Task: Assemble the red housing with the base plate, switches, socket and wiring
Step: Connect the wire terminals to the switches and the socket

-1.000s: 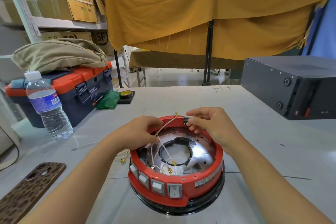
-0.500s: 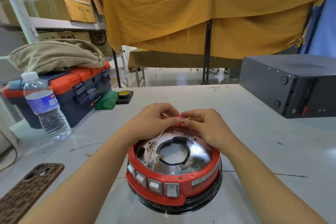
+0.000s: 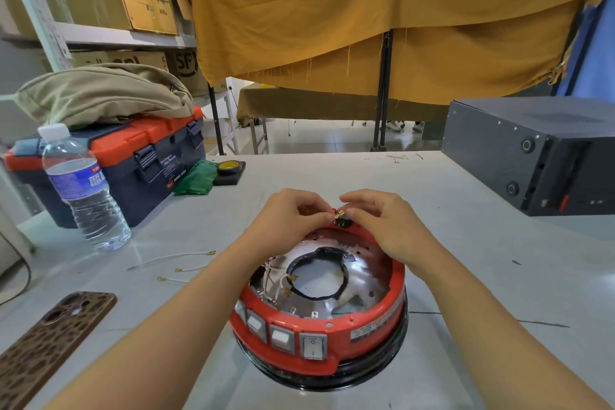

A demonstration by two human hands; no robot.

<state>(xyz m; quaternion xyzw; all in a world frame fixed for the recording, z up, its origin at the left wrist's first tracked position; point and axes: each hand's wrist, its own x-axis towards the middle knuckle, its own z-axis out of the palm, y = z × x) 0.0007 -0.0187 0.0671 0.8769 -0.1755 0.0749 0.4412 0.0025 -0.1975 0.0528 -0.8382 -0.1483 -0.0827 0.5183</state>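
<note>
Bottle [image 3: 86, 190], toolbox [image 3: 133, 160] left — housing [image 3: 319, 336] unobstructed.

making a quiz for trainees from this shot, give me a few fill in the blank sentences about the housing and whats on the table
1. Both hands meet at the black socket on the ____ rim of the red housing, as seen from the camera.
2. The rocker switches on the housing's wall face ____ the camera.
3. The water bottle stands in front of the ____.
4. The loose white wires lie on the table to the ____ of the housing.

Missing words: far; toward; toolbox; left
</note>
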